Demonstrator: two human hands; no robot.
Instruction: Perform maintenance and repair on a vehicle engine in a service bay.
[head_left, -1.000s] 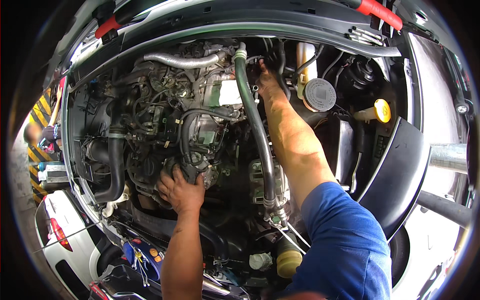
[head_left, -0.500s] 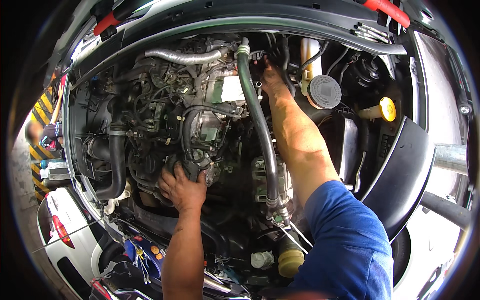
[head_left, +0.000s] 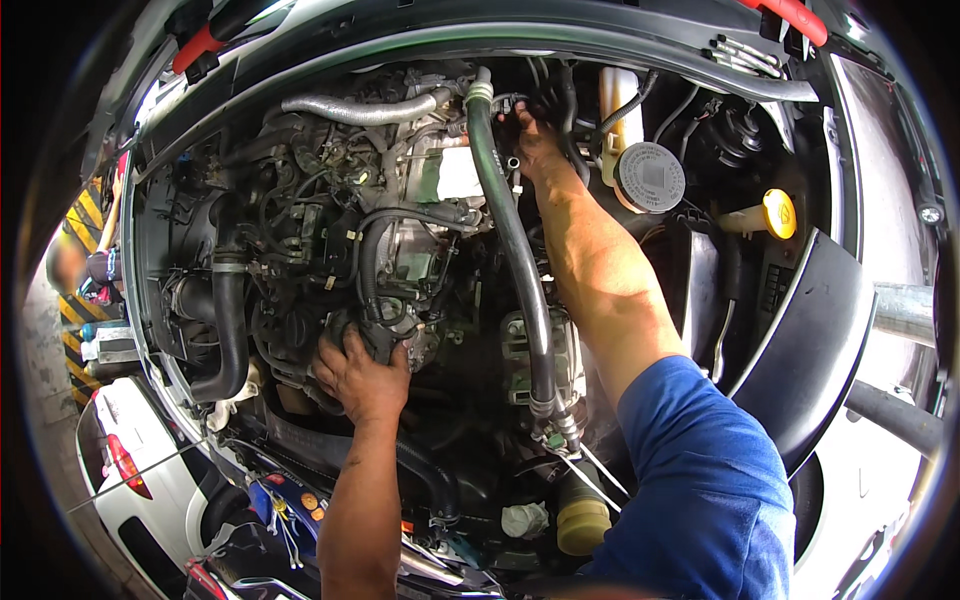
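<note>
1. Workshop backdrop: white car (head_left: 150,470) and a person (head_left: 100,275) off left; open engine bay (head_left: 460,465) fills the middle.
2. Change: almost none. View slides slightly, so everything shifts together; both hands keep their spots against the engine (head_left: 415,255). No part has visibly come off or gone on.
3. My read: same step ongoing, right hand doing the fiddly bit, left bracing.
4. Left hand (head_left: 362,378): on the black part (head_left: 376,341) at the near side of the engine. Fingers half spread and curved over it, thumb apart on the right. Firm grip or just resting: can't tell.
5. Right hand (head_left: 538,152): deep at the far side, just right of the hose (head_left: 513,235) top, among dark lines. Fingertips mostly hidden; can't tell how far open or whether anything is held.
6. Black part: rounded, no clear long axis or facing. Ribbed hose (head_left: 369,270) runs up from it, away from the person.
7. Hose: long axis runs near to far, top end leaning left, lower end right, slight bow. Right forearm lies alongside.
</note>
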